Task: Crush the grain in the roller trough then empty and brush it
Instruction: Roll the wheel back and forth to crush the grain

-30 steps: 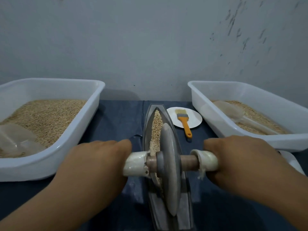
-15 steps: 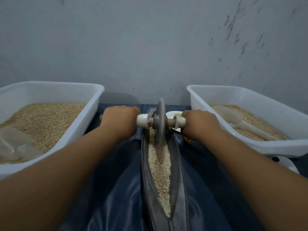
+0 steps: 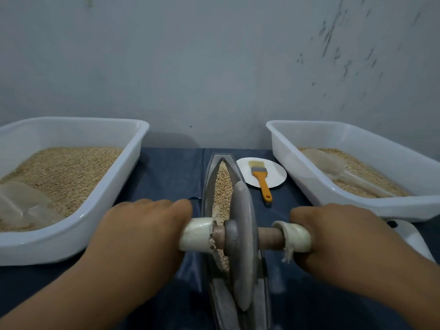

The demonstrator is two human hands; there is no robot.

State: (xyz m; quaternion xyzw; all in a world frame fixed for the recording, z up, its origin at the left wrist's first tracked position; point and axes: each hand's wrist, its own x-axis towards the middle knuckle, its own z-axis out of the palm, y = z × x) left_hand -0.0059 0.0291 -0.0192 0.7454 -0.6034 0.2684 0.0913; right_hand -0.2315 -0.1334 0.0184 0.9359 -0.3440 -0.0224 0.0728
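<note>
Nearest, the wheel stands upright on edge in the near part of the trough, a long narrow metal boat running away from the person on a dark blue cloth. An axle passes through the wheel's hub, with a white sleeve on each end. The left hand is curled round the left sleeve; the right hand is curled round the right sleeve, where some fibres hang frayed. Both grasp firmly, knuckles up.

Grain lies in the trough beyond the wheel and beside its left face, reaching almost to the far tip.

Just right of the trough's far end a white plate lies on the cloth, with an orange-handled brush on it, bristles away, its handle end overhanging the near rim.

To either side stand white tubs of grain: the left tub with a clear scoop resting in the grain, the right tub with another clear scoop. A white object shows just behind the right hand; what it is cannot be told.

A grey wall stands behind.
</note>
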